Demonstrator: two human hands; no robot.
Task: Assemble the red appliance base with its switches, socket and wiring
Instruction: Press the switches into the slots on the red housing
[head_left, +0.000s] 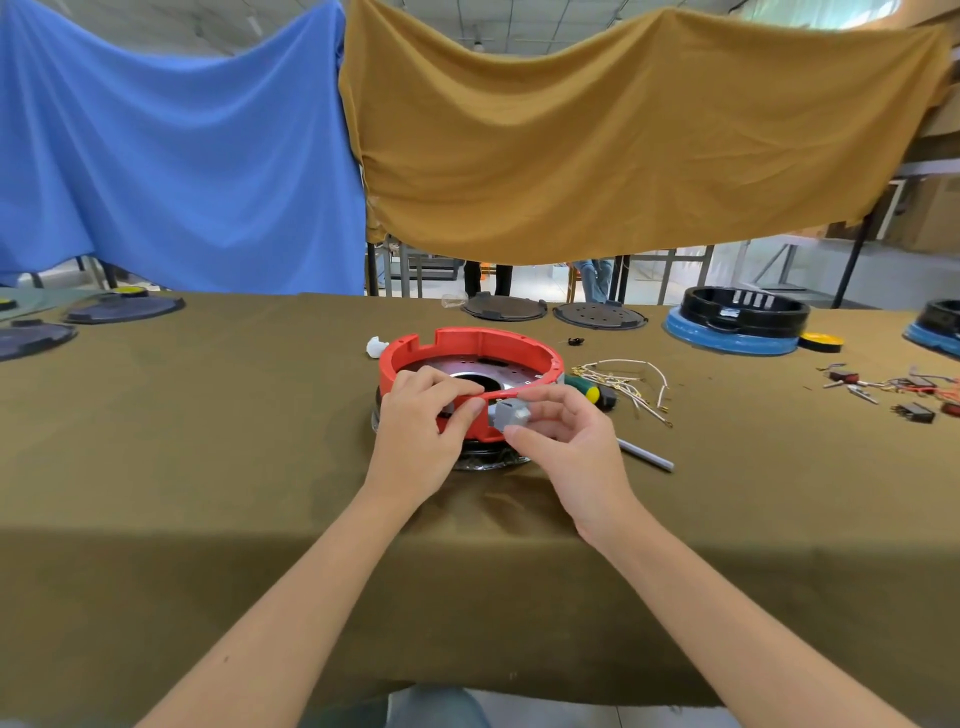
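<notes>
The red appliance base (470, 345), a round open ring with a dark metal plate inside, stands on the olive tablecloth at the centre. My left hand (421, 431) grips its near rim, thumb and fingers curled over the red edge. My right hand (563, 441) pinches a small grey socket block (511, 415) against the outside of the near rim. A bundle of white wires with metal terminals (631, 387) lies just right of the base. Small red and black switches (906, 397) lie scattered at the far right.
A green-and-yellow screwdriver (592, 392) and a grey pen-like rod (647, 457) lie right of the base. Black round plates (600, 315) sit behind, more black plates (122, 309) at left, and black bases on blue rings (737, 322) at right. A white scrap (375, 347) lies beside the base.
</notes>
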